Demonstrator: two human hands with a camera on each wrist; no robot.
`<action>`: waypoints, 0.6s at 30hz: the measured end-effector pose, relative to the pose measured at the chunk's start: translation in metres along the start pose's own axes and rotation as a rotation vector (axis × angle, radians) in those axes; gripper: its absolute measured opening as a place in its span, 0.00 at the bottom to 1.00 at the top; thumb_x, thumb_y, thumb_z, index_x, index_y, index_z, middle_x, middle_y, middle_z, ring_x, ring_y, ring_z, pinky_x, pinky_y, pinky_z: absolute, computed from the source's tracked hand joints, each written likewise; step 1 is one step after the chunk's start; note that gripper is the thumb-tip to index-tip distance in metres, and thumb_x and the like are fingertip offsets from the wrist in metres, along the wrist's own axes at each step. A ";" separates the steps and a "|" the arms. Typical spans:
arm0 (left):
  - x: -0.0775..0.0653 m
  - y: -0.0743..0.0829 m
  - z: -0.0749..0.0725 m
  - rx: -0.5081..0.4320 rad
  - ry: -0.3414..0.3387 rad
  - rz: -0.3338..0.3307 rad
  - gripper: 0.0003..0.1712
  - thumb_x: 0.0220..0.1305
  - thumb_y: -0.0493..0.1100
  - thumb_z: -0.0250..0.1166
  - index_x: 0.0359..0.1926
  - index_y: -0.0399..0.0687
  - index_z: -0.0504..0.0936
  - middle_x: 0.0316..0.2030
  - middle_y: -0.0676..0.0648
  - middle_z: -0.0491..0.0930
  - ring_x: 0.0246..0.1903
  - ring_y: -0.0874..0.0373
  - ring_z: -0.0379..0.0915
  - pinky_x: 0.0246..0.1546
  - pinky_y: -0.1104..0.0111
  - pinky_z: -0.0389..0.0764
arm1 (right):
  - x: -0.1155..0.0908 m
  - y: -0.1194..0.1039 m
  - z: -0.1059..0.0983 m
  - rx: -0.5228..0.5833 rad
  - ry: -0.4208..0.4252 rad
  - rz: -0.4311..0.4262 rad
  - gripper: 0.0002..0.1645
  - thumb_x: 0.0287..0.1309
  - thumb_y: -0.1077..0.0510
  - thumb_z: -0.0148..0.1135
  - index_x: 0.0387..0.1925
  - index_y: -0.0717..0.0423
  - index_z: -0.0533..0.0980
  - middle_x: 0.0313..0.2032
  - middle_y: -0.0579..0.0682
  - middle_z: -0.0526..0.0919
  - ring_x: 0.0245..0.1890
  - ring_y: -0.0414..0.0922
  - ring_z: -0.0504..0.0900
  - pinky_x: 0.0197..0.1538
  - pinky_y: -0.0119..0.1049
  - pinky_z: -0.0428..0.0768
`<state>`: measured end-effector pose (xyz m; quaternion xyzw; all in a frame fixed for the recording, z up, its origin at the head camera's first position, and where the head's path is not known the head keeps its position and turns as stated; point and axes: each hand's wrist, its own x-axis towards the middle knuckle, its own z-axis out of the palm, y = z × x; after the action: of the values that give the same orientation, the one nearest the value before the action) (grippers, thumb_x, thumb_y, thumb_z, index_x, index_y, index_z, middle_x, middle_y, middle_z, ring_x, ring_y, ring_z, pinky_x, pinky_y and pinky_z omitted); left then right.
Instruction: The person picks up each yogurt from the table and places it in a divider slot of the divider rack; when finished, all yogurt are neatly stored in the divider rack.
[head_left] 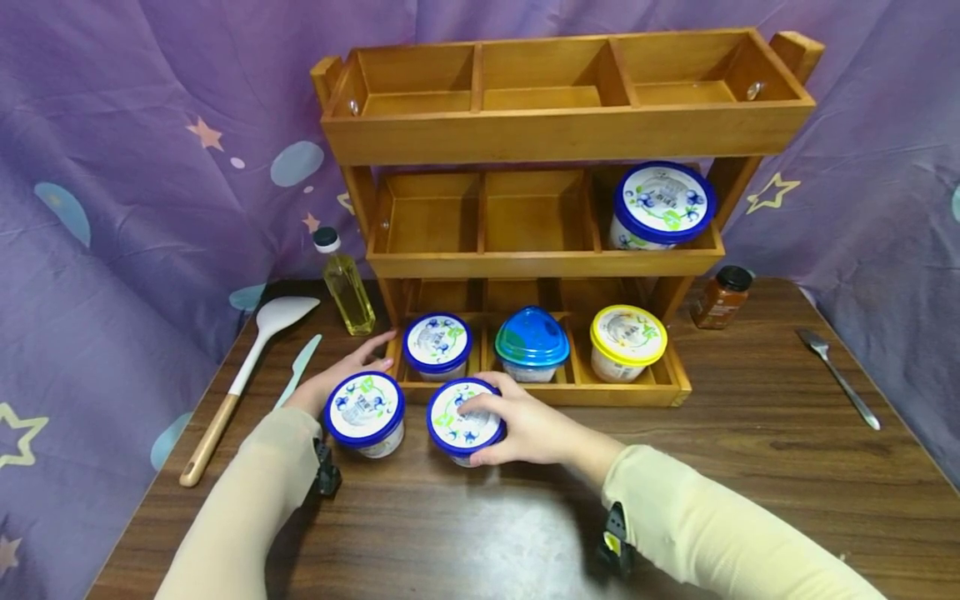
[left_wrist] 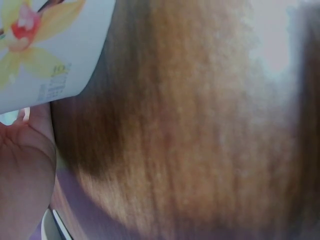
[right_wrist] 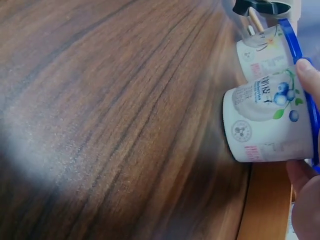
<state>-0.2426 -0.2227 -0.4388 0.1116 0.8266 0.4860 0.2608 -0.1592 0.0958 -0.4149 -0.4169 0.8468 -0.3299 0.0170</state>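
In the head view my right hand [head_left: 525, 421] grips a blue-lidded blueberry yogurt tub [head_left: 450, 429] by its sides, one finger over the lid. The right wrist view shows thumb and fingers on either side of this tub [right_wrist: 270, 117]. My left hand [head_left: 337, 379] lies behind a second blue-lidded tub [head_left: 365, 408], fingers stretched toward the left end of the wooden rack [head_left: 525, 396]. That tub hides part of the hand. In the left wrist view the palm [left_wrist: 25, 165] is close beside the tub's white side [left_wrist: 55, 60], printed with a yellow flower.
The rack's bottom tier holds a blue-lidded tub [head_left: 437, 342], a blue triangular-lidded container [head_left: 532, 342] and a yellow-lidded tub [head_left: 628, 337]. A larger tub [head_left: 663, 204] sits above. Oil bottle [head_left: 347, 292], ladle [head_left: 255, 350] and knife [head_left: 300, 367] lie left; spice jar [head_left: 722, 300] and fork [head_left: 840, 379] right.
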 end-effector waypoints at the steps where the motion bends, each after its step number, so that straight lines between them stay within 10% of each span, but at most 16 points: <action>1: 0.000 0.000 0.000 -0.001 0.000 0.004 0.37 0.72 0.56 0.46 0.74 0.56 0.41 0.71 0.35 0.42 0.67 0.35 0.44 0.63 0.43 0.43 | 0.000 0.000 -0.001 0.005 0.010 -0.007 0.33 0.40 0.44 0.76 0.49 0.46 0.74 0.61 0.62 0.62 0.59 0.57 0.66 0.56 0.50 0.70; 18: 0.002 -0.002 -0.001 0.008 0.003 0.023 0.37 0.72 0.54 0.46 0.74 0.54 0.42 0.71 0.36 0.42 0.67 0.35 0.43 0.63 0.43 0.44 | 0.007 -0.028 -0.046 0.043 0.121 -0.062 0.34 0.35 0.46 0.79 0.49 0.45 0.76 0.64 0.56 0.62 0.61 0.53 0.64 0.57 0.50 0.68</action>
<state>-0.2445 -0.2237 -0.4402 0.1213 0.8277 0.4858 0.2536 -0.1586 0.1038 -0.3612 -0.4217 0.8258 -0.3729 -0.0356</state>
